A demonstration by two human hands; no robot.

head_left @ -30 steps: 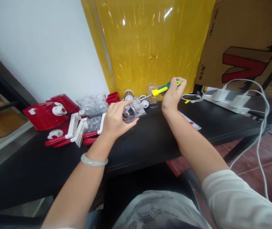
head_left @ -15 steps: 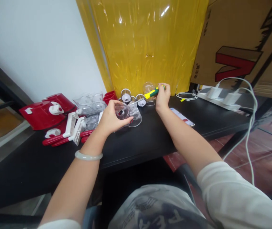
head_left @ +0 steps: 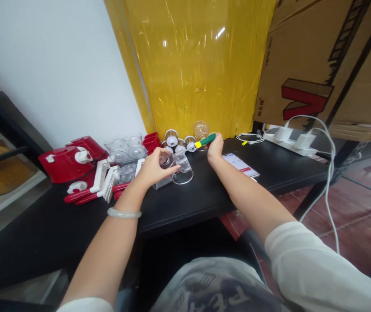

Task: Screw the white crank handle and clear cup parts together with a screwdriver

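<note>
My left hand [head_left: 155,167] is closed around a clear plastic part [head_left: 182,168] with rounded cup shapes, held low over the black table. In my right hand [head_left: 216,147] is a screwdriver [head_left: 205,141] with a green and yellow handle, gripped at its end. Its shaft points left to the clear part; whether the tip touches a screw is too small to tell. Behind the clear part, several metallic cylinders [head_left: 172,138] with white ends are grouped together. A clear round piece [head_left: 201,128] stands near the yellow sheet.
Red housings [head_left: 64,164] and red-and-white handles [head_left: 102,178] lie at the left, beside more clear parts [head_left: 127,149]. A small red box [head_left: 152,141] sits behind. Right of my hand lie a phone [head_left: 240,164] and a power strip [head_left: 291,143] with cables. A cardboard box [head_left: 302,56] stands behind.
The screwdriver has come down to a flatter angle, and my right hand has shifted slightly lower and left. My left hand still holds the clear part. The whole view has shifted slightly.
</note>
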